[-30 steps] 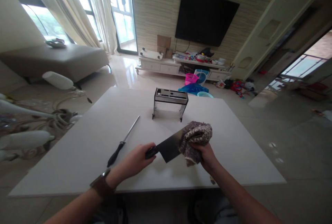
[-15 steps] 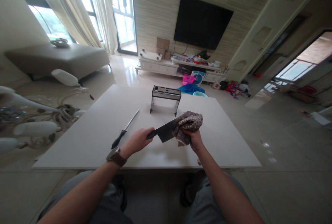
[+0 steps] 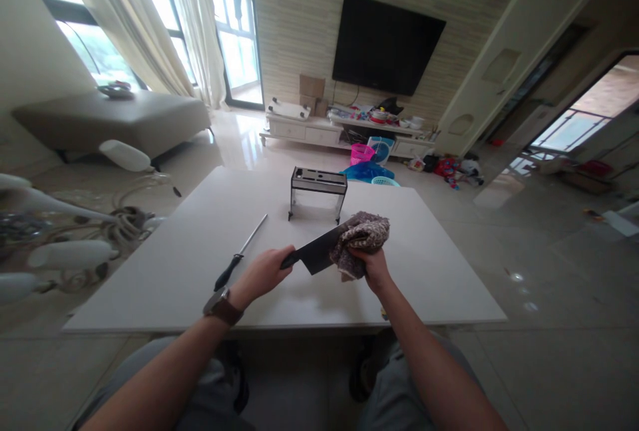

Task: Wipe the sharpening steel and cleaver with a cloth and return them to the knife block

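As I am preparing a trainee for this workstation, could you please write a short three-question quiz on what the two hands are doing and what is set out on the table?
1. True or false: the left hand grips the knife by its handle.
2. Fill the gap: the right hand holds a bunched ____ against the knife, covering part of its blade.
3. As the camera sees it, does the rod lie to the left or the right of the rack?

Key: 1. True. 2. Cloth. 3. Left.
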{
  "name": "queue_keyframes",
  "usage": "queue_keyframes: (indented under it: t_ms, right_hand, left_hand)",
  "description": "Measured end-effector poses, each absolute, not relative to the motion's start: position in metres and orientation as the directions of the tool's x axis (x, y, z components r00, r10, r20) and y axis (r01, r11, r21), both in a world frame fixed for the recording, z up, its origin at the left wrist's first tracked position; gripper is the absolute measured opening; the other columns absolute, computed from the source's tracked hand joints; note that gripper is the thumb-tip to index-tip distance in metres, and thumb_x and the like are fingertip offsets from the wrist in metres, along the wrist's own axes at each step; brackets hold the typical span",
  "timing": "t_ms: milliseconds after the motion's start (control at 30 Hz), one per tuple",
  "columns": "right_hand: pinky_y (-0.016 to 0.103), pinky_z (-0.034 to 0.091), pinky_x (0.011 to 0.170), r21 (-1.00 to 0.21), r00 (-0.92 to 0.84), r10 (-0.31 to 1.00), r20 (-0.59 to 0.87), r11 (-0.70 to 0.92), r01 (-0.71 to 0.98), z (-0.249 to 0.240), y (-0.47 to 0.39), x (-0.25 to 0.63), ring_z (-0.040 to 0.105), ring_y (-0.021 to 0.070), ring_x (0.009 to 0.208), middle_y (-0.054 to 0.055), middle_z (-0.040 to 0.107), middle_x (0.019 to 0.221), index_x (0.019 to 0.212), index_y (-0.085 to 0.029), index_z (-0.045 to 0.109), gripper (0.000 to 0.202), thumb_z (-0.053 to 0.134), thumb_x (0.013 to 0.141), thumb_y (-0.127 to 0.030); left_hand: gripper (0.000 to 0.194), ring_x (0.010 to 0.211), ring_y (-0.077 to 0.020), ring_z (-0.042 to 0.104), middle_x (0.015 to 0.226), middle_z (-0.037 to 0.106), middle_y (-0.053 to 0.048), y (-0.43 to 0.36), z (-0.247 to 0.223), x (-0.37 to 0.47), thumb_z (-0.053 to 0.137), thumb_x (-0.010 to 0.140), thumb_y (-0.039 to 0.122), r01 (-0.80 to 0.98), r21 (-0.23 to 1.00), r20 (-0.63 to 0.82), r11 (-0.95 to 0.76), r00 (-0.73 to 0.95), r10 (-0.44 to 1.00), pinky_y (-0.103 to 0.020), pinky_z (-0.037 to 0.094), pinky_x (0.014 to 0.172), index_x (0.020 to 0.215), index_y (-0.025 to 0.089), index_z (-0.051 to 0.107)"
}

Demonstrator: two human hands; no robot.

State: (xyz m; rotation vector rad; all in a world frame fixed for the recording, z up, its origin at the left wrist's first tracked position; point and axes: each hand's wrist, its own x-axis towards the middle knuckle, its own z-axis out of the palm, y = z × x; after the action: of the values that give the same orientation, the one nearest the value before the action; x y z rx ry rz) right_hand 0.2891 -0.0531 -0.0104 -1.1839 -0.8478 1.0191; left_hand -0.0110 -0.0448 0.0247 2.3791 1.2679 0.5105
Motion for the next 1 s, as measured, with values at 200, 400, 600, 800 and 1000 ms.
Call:
queue_keyframes:
  t_ms: [200,400,600,800,1000]
  right_hand:
    - [0.047,0.056,0.094,-0.983,0.328,0.944,-0.029,0.032,-0.18,-0.004,-0.052,0.284,0.073,0.0304,0.099,0.007,0.079,0.102,0.1,-0.016,0.076,0.056,0.094,0.048,-0.027]
    - [0.046,0.057,0.091,-0.978,0.337,0.941,-0.013,0.059,-0.202,-0.01,-0.048,0.282,0.073,0.0295,0.096,0.007,0.079,0.1,0.102,-0.015,0.076,0.056,0.094,0.049,-0.027]
    - [0.049,0.058,0.09,-0.992,0.423,0.905,0.052,0.096,-0.083,-0.01,-0.042,0.29,0.073,0.0309,0.095,0.008,0.079,0.102,0.103,-0.015,0.075,0.061,0.095,0.048,-0.03]
    - [0.051,0.057,0.094,-0.99,0.365,0.921,0.14,0.142,0.022,0.012,-0.045,0.306,0.072,0.0332,0.1,0.008,0.079,0.105,0.102,-0.019,0.076,0.063,0.095,0.043,-0.022]
    - [0.055,0.051,0.102,-0.982,0.046,0.988,0.145,0.138,0.129,0.019,-0.054,0.3,0.071,0.0352,0.102,0.007,0.079,0.1,0.097,-0.021,0.079,0.055,0.094,0.044,-0.019]
  left_hand:
    - [0.008,0.067,-0.0196,0.056,0.075,0.062,-0.003,-0.041,0.02,-0.013,0.051,0.09,0.024,0.692,0.506,0.146,-0.515,0.52,0.842,-0.03,0.031,0.062,0.093,0.022,0.058]
    - [0.01,0.071,-0.0213,0.06,0.076,0.064,-0.004,-0.039,0.02,-0.012,0.051,0.089,0.023,0.715,0.49,0.15,-0.499,0.495,0.856,-0.029,0.032,0.063,0.095,0.023,0.059]
    - [0.016,0.074,-0.023,0.062,0.075,0.064,-0.003,-0.037,0.031,-0.015,0.051,0.087,0.02,0.751,0.422,0.177,-0.509,0.482,0.858,-0.03,0.031,0.063,0.099,0.025,0.061]
    - [0.018,0.076,-0.0236,0.062,0.073,0.064,-0.003,-0.03,0.047,-0.035,0.052,0.081,0.015,0.774,0.357,0.177,-0.522,0.493,0.852,-0.03,0.032,0.063,0.09,0.027,0.063]
    - [0.017,0.075,-0.0239,0.062,0.073,0.067,-0.004,-0.03,0.048,-0.042,0.054,0.078,0.014,0.748,0.327,0.123,-0.577,0.572,0.811,-0.031,0.033,0.065,0.082,0.026,0.066]
